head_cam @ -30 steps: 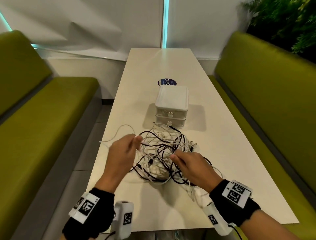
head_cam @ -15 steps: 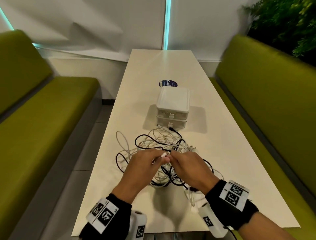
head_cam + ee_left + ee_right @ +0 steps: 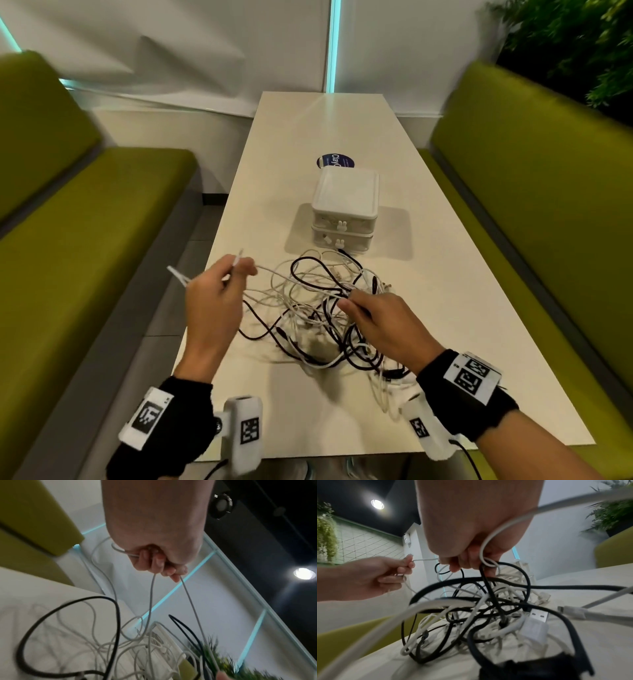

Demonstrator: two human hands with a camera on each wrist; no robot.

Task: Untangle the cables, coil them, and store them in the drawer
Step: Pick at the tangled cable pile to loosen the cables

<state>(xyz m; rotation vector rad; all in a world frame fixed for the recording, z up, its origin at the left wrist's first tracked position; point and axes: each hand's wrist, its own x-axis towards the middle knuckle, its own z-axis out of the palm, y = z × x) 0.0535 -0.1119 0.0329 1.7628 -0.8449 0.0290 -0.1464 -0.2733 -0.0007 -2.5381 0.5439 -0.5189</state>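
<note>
Looks to me like café or office lounge booth. I see long white table between two olive-green upholstered benches, round blue sticker on tabletop, white wall panels with teal light strips, foliage behind right bench, dark ceiling with recessed spotlight.

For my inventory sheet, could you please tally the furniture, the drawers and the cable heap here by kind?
Green benches: 2
White table: 1
Stacked white drawers: 2
Cable tangle: 1, strands uncountable
Total: 6
</note>
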